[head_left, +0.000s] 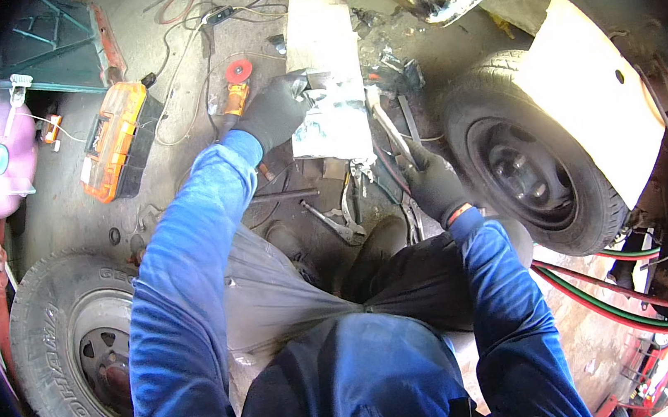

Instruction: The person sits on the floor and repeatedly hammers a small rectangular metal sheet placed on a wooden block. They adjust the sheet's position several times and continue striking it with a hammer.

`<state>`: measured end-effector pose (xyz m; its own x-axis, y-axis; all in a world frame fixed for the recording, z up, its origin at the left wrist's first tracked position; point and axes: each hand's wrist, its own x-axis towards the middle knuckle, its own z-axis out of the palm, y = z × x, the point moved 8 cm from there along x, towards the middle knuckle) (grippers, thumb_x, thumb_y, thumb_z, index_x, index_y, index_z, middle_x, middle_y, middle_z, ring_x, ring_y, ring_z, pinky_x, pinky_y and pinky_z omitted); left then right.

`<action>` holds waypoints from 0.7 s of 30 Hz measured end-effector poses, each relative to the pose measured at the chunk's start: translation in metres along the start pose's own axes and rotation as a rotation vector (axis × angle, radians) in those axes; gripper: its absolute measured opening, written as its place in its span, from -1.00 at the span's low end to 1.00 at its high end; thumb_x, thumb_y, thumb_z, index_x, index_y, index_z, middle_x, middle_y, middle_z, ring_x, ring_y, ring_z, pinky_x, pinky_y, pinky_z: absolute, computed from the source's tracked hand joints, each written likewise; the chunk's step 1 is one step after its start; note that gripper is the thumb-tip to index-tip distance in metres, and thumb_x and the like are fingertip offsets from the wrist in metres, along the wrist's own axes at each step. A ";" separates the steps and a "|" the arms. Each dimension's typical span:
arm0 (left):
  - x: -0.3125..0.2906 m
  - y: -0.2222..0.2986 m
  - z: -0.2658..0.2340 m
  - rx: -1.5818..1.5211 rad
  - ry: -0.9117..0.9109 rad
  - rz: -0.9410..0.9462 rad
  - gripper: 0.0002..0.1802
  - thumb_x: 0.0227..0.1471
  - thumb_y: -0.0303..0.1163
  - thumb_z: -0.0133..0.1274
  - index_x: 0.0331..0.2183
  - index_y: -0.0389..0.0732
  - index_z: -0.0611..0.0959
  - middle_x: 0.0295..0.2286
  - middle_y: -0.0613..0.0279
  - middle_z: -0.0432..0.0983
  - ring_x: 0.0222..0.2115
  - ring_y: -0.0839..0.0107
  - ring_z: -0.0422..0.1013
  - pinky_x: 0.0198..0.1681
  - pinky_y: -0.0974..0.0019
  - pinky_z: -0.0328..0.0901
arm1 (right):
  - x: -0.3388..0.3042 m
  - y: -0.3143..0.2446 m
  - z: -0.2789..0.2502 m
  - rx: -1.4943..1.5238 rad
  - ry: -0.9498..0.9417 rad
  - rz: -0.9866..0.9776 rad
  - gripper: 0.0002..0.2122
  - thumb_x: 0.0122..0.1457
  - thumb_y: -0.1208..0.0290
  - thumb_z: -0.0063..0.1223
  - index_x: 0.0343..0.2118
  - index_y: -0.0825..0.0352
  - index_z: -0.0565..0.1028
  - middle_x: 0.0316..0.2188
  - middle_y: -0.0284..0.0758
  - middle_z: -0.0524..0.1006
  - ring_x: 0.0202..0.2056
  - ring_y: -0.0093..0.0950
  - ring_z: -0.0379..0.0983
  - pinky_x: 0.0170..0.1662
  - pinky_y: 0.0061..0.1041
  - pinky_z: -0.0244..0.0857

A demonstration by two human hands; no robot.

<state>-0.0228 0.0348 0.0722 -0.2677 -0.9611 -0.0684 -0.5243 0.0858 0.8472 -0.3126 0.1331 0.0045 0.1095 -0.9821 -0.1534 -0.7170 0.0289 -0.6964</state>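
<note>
In front of me lies a long pale block (319,31), brightly lit, with a worn whitish near end. My left hand (277,115), in a dark glove, is closed at the block's left edge. Its fingers pinch a small piece of metal (319,82) that rests over the block's top; the glare blurs its shape. Lower and to the right, my right hand (435,183), also gloved, grips the handle of a hammer (387,125). The hammer's upper end is just beside the block's right edge, apart from the metal piece.
An angle grinder (237,95) with a red disc lies left of the block. Pliers (335,221) and other hand tools lie near my feet. Tyres stand left (76,348) and right (540,158). An orange-black toolbox (116,143), cables, hoses (630,314) and a pale panel (599,92) surround me.
</note>
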 end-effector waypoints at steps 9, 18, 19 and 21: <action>0.013 -0.014 0.019 -0.026 -0.051 -0.030 -0.65 0.30 -0.26 0.14 0.04 -0.16 0.75 -0.11 0.00 0.73 -0.16 0.20 0.65 -0.03 0.17 0.48 | -0.006 -0.006 -0.003 -0.024 -0.051 0.047 -0.55 0.44 0.20 0.07 0.32 0.23 0.48 -0.03 0.12 0.65 0.02 0.09 0.60 0.09 -0.12 0.45; 0.028 -0.004 0.033 0.089 -0.083 -0.052 -0.63 0.28 -0.37 0.05 0.07 -0.19 0.72 -0.11 -0.05 0.72 -0.11 0.15 0.65 0.02 0.14 0.50 | -0.022 -0.020 -0.018 0.023 -0.019 0.065 -0.54 0.43 0.23 0.09 0.31 0.31 0.48 -0.01 0.12 0.64 0.02 -0.01 0.62 0.09 -0.16 0.46; 0.027 -0.002 0.033 0.058 -0.081 -0.045 -0.64 0.28 -0.37 0.06 0.06 -0.19 0.72 -0.11 -0.07 0.72 -0.11 0.14 0.65 0.01 0.14 0.50 | -0.025 -0.023 -0.022 0.028 -0.001 0.044 -0.55 0.44 0.26 0.09 0.31 0.33 0.48 -0.02 0.09 0.66 -0.02 -0.09 0.65 0.07 -0.23 0.46; 0.026 0.000 0.035 0.051 -0.080 -0.043 -0.65 0.29 -0.36 0.07 0.04 -0.19 0.73 -0.11 -0.09 0.72 -0.13 0.12 0.65 0.00 0.14 0.50 | -0.029 -0.030 -0.030 0.050 0.032 -0.003 -0.55 0.44 0.32 0.08 0.33 0.35 0.46 -0.07 0.02 0.69 -0.11 -0.24 0.68 0.02 -0.32 0.47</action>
<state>-0.0576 0.0193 0.0522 -0.3065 -0.9403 -0.1479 -0.5765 0.0597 0.8149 -0.3151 0.1556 0.0504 0.0888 -0.9877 -0.1291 -0.6817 0.0342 -0.7308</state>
